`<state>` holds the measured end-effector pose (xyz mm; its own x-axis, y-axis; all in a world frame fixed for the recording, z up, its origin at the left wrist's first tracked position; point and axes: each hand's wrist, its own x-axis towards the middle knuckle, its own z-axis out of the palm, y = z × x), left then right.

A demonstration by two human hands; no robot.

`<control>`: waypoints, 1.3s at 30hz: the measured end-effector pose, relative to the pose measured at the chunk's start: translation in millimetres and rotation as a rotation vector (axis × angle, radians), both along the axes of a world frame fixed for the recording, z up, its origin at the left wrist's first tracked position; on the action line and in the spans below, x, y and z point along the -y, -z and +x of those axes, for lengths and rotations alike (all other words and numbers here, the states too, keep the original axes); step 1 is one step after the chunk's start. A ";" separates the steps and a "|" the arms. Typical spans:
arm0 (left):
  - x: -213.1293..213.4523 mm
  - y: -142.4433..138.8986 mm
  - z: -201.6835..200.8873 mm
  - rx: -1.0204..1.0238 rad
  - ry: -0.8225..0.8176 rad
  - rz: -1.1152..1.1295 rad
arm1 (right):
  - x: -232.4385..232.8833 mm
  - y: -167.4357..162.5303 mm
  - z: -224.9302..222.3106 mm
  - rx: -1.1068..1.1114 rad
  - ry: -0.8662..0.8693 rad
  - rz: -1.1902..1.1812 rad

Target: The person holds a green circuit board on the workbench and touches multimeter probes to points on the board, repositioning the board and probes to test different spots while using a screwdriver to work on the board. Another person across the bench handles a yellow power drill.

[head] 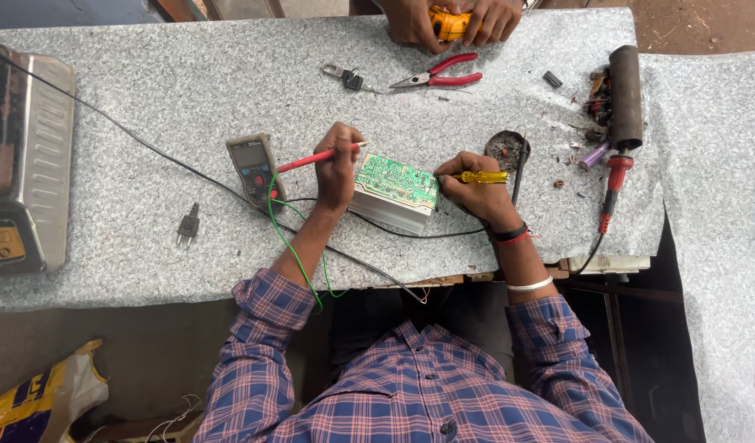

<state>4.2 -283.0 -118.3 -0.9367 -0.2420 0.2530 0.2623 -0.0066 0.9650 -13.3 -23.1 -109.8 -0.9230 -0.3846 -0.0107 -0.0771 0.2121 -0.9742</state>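
Head view, looking straight down on a grey speckled workbench [189,90], and all the action sits near its front edge. A green circuit board [396,181] lies face up on a pale metal housing [385,212], tilted a little, right between the two hands, where both can reach its solder side at once.

Left hand [338,168] first: fingers curled tight around a red probe [312,157], gripped like a pen, its tip coming down at the board's left edge. Whether the tip actually touches a pad is too fine to tell. Just left of that hand lies a handheld multimeter [253,168], screen up, close enough to read at a glance, with a green lead [291,246] looping off it toward the front edge of the bench.

Right hand [467,184] now: closed around a yellow-handled screwdriver [482,176], the handle lying across the fingers and pointing right, the hand pressed up against the board's right edge. It looks to be steadying the housing as much as holding the tool.

Beyond it, toward the right end of the bench, a red-handled soldering iron [613,184] rests beside a dark cylinder [626,97] and a scatter of small parts. Red-handled pliers [439,78] and a set of keys [344,76] lie near the far edge, where another person's hands [455,20] hold something yellow. At the left end stands a ribbed metal appliance [25,156], and a loose two-pin plug [187,226] lies on the surface between it and the meter.
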 end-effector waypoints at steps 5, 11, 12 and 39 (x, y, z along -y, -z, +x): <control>-5.0 2.5 0.1 -0.106 0.143 -0.156 | -2.3 0.4 1.9 -0.017 -0.007 -0.017; -6.3 -1.6 3.5 -0.004 0.217 -0.592 | -3.4 -1.7 2.9 -0.046 0.007 0.031; -6.2 -2.6 4.6 -0.074 0.235 -0.619 | -3.2 -2.3 3.4 -0.049 0.010 0.038; -25.3 7.2 2.3 -0.273 0.042 -0.489 | 7.9 -10.6 -10.4 -0.222 0.172 -0.159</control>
<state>6.5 -257.8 -125.5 -0.8278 0.0004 0.5610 0.5122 0.4086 0.7555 -23.7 -31.1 -99.2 -0.9478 -0.2031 0.2458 -0.2675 0.0872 -0.9596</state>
